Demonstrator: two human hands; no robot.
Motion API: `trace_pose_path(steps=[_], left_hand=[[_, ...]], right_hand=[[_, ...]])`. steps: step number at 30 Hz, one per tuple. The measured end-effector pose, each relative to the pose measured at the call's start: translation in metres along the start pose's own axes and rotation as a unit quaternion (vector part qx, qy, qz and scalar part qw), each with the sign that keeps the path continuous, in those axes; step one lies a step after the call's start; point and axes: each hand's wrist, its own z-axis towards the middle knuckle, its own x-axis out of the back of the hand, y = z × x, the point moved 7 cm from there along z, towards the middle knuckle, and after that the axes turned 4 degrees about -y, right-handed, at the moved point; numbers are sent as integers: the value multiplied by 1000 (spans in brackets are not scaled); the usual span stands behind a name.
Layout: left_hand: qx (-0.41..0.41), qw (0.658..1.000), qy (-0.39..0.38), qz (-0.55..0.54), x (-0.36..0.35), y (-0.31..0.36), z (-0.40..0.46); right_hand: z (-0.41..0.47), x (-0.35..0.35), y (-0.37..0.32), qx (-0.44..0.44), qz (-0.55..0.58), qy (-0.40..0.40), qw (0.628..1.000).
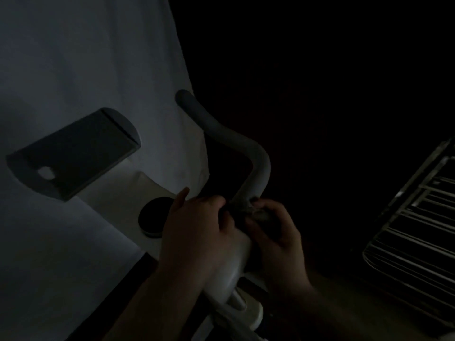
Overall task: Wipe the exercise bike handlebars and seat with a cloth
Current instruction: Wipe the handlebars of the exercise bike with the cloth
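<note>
The scene is very dark. A grey padded handlebar (248, 148) curves up and left from the bike's white stem (234, 262). At the bar's lower end my right hand (275, 232) grips a small pale cloth (258, 212) wrapped against the bar. My left hand (197, 225) lies beside it with fingers curled at the bar's base and the thumb sticking up; whether it holds the bar or the cloth is hidden in the dark. A dark console (73, 153) sticks out at the left. The seat is out of view.
A pale sheet or wall (86, 57) fills the left side behind the bike. A round dark knob (154, 217) sits on the white frame left of my hands. A metal wire rack (413, 232) stands at the right. The upper right is black.
</note>
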Motion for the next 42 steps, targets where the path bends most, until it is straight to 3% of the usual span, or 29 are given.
trace_pose_path(steps=[2,4,10,12,15,18,20,22,24,29,32,33,37,40,42], left_hand=[[0,1000,10,-12,0,-2,0],[-1,1000,18,-12,1,-2,1],[-9,1000,27,2,3,1,2],[-12,1000,27,5,2,1,1],[-16,1000,18,1,0,-1,3],[-7,1000,-9,-27,-2,-5,11],[18,998,-33,-56,-2,-5,17],[47,995,-59,-65,-4,-4,25],[61,993,-83,-57,-9,-2,34],[42,993,-37,-108,-12,7,32],[20,995,18,-95,-7,10,27],[24,994,23,-105,-5,10,27],[41,988,18,-148,-5,8,28],[50,986,17,-155,-5,7,26],[55,985,16,-162,-5,5,30]], right_hand=[[5,7,3,-26,96,38,994],[2,4,7,-39,120,77,989],[7,7,5,-30,125,49,990],[8,10,3,-15,81,58,995],[8,3,-10,56,-54,-3,997],[31,11,-30,125,-232,-28,964],[28,8,-37,148,-299,-7,943],[14,-8,-36,181,-345,-43,920],[17,-14,-39,206,-376,-88,899],[42,1,-46,186,-397,-15,899],[27,-9,-46,230,-387,-106,887],[37,-4,-46,230,-395,-104,883],[47,8,-38,162,-351,21,922],[26,-6,-31,183,-326,-41,927],[46,7,-33,169,-301,-11,939]])
